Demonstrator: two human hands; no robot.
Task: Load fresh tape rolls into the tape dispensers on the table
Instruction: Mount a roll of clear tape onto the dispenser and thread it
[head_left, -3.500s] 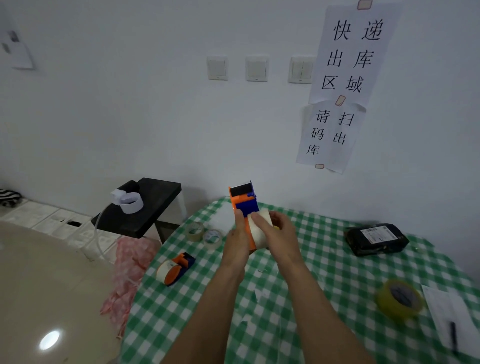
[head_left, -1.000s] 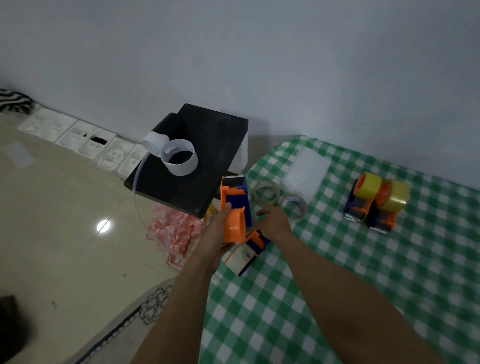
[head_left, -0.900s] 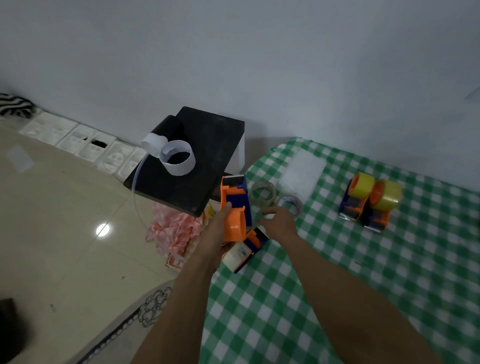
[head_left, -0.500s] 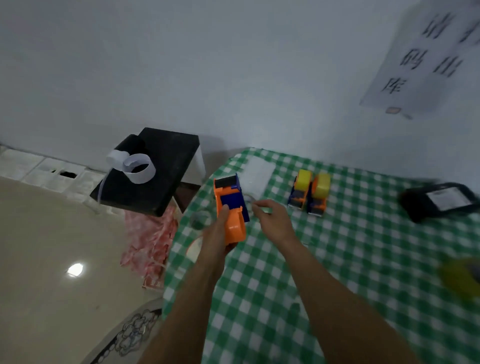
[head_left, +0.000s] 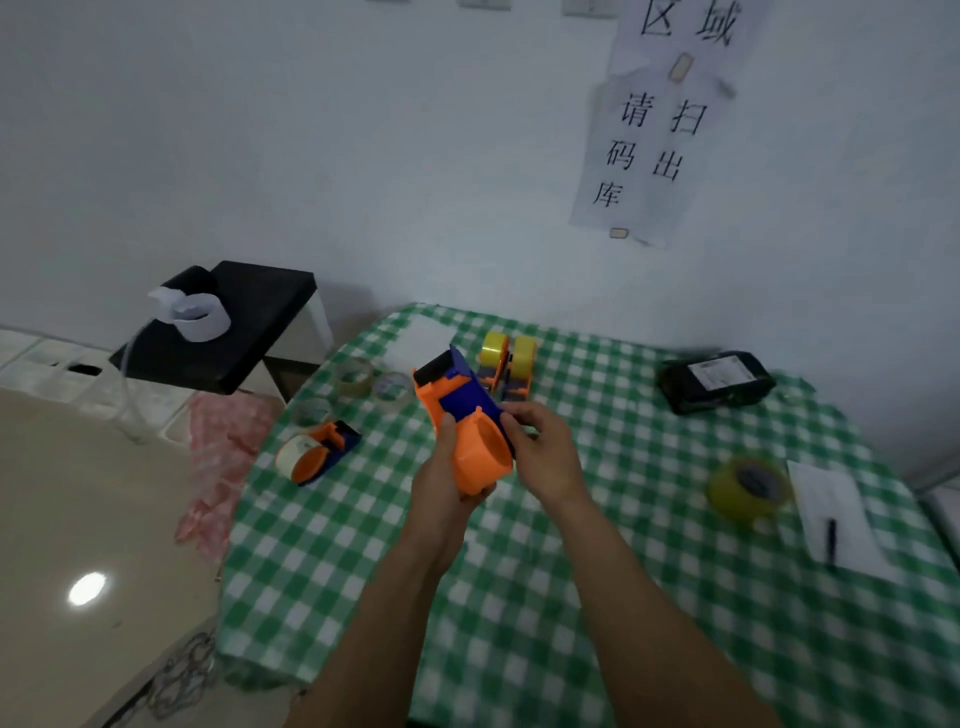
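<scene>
- Green-checked tabletop (head_left: 571, 649): fills the lower right of the frame.
- Left hand (head_left: 441, 488): grip clasped round the orange-blue dispenser (head_left: 467, 415), held off the tabletop at frame centre.
- Right hand (head_left: 548, 457): grip pinches the dispenser's right side.
- Loaded dispenser (head_left: 317, 452): lies on the tabletop, left of centre.
- Yellow-roll dispensers (head_left: 506, 364): a pair, just behind the hands.

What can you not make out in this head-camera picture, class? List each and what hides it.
Head view:
- Whether the right hand pinches anything: hidden behind the orange-and-blue plastic tape dispenser gripped by the left hand.
- Label text on the black wrapped parcel: too small.
- White paper wall notice: cut off by the top edge.
- Two dispensers with yellow rolls: partly behind the held one.
</scene>
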